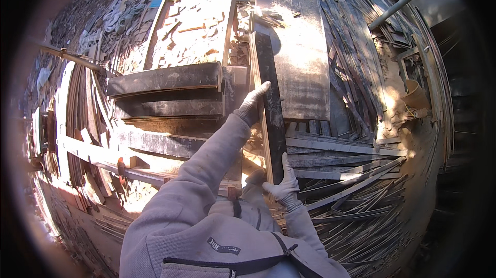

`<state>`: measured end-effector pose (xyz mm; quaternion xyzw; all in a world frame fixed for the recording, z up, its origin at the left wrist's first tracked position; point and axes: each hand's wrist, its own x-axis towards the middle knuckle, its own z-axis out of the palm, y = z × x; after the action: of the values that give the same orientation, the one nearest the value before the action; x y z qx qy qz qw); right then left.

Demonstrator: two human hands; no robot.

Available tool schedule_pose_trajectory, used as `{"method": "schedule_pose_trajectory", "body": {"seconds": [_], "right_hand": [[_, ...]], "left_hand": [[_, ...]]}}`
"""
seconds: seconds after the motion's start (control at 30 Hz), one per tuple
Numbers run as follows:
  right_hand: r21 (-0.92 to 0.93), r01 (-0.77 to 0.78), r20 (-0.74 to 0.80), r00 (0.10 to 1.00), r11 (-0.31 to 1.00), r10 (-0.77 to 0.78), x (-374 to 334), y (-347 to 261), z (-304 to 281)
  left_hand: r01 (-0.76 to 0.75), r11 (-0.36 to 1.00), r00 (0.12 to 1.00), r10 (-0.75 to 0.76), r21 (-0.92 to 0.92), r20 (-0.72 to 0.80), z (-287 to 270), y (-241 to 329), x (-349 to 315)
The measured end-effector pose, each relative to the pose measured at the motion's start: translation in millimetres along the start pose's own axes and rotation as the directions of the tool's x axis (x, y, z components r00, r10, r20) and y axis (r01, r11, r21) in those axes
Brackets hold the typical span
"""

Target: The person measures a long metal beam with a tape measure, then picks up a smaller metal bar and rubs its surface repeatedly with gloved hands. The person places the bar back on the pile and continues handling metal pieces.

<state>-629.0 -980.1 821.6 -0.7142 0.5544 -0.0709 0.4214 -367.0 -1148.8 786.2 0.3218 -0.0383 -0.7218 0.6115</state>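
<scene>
A long dark-faced bundle of plywood strips (272,107) lies lengthwise away from me, its pale layered edge turned to the left. Partway along that left edge, my gloved left hand (254,101) grips it with the arm stretched out. My gloved right hand (284,182) is closed round the near end, thumb low on the pale edge and fingers on the dark side. Parts of the fingers of both hands are hidden by the wood. Left of the bundle, more dark plywood strips (164,82) lie crosswise in a stepped stack.
A large worn panel (302,66) lies beyond and to the right. Wood scraps (199,22) cover a bright surface at the far left between two rails. Loose thin slats (356,195) spread over the ground at the right. A metal pole (400,5) slants in at upper right.
</scene>
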Motion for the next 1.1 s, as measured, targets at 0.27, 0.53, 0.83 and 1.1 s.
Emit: {"method": "schedule_pose_trajectory", "body": {"seconds": [0.27,0.53,0.83,1.1], "right_hand": [[0.22,0.076,-0.012,0.997,0.973,-0.075,-24,15,-2],[-0.777,0.185,-0.178,0.852,0.602,-0.492,-93,-48,-189],[-0.674,-0.257,0.024,0.929,0.693,0.369,-94,32,-88],[-0.662,-0.338,0.068,0.862,0.669,0.502,-29,3,-49]], "left_hand": [[-0.019,0.733,0.98,0.15,0.68,-0.134,122,-7,-42],[-0.498,-0.709,0.661,0.063,0.5,0.747,176,-76,-99],[-0.806,-0.526,0.163,-0.64,-0.273,0.751,69,-126,-83],[-0.889,-0.442,0.272,-0.724,-0.123,0.634,8,-108,-27]]}}
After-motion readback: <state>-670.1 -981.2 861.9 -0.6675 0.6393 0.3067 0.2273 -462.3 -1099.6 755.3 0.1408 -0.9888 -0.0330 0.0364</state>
